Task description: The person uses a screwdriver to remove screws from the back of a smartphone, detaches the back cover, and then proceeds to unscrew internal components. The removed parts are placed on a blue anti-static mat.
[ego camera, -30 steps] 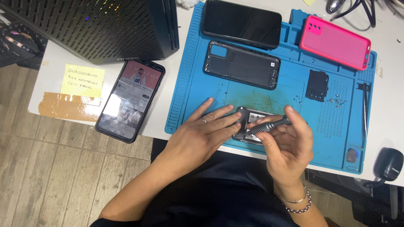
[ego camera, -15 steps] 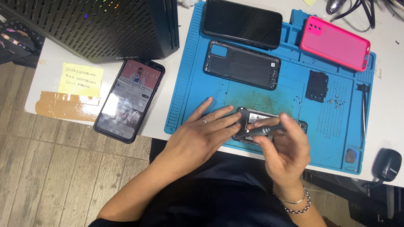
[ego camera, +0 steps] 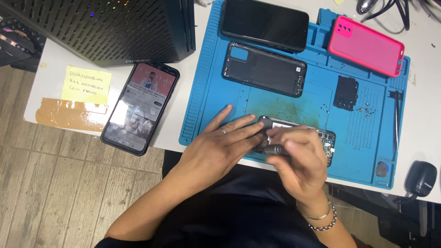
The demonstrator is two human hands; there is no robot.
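An opened phone body with exposed circuitry lies at the near edge of a blue work mat. My left hand rests flat on its left end, fingers spread, a ring on one finger. My right hand is closed around a dark screwdriver, whose tip sits on the phone's left part. Most of the phone is hidden under both hands.
On the mat lie a black back cover, a black phone, a pink case, a small black plate, loose screws and tweezers. A lit phone, a yellow note and a black computer case sit to the left.
My right hand has slid left over the opened phone with the screwdriver and turned. My left hand stays pressed on the phone's left end.
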